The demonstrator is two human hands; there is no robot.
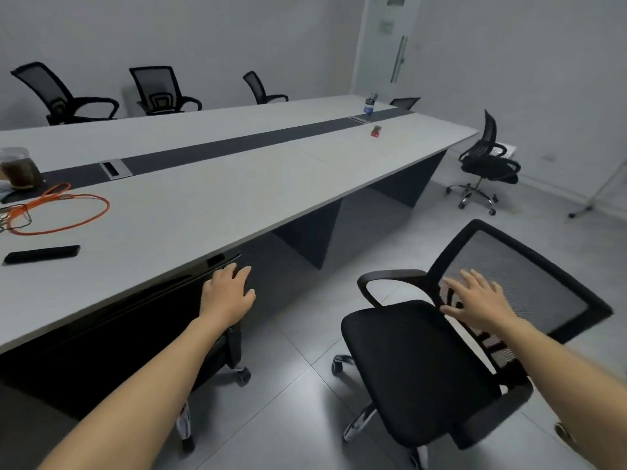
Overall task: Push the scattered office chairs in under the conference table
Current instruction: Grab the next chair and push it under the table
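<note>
Spread-fingered and holding nothing, the right hand [478,300] hovers in front of the grey mesh back of a black swivel office chair [417,361] at lower right. That chair stands on the tiled floor well apart from the long pale grey conference table [237,184] with its dark centre strip. At lower centre the left hand [227,295] rests on top of a second black office chair [234,347], which is tucked beneath the table edge. Its fingers bend over the back, but I cannot tell whether they grip. The tucked chair looks finished, so the step in hand seems to be taking up the loose one. That likely calls for a hold on its backrest, a turn so the seat faces the table, then a roll into the bay beside the tucked chair, clear of the dark wedge-shaped table leg [312,232]. More work remains: a lone black chair [485,161] stands off the table's far corner at right, and a row of three black chairs [163,91] sits back by the wall at upper left. On the tabletop lie an orange cord loop [57,208], a flat black device [42,254] and a pen cup [370,103], none in the chair's path.
</note>
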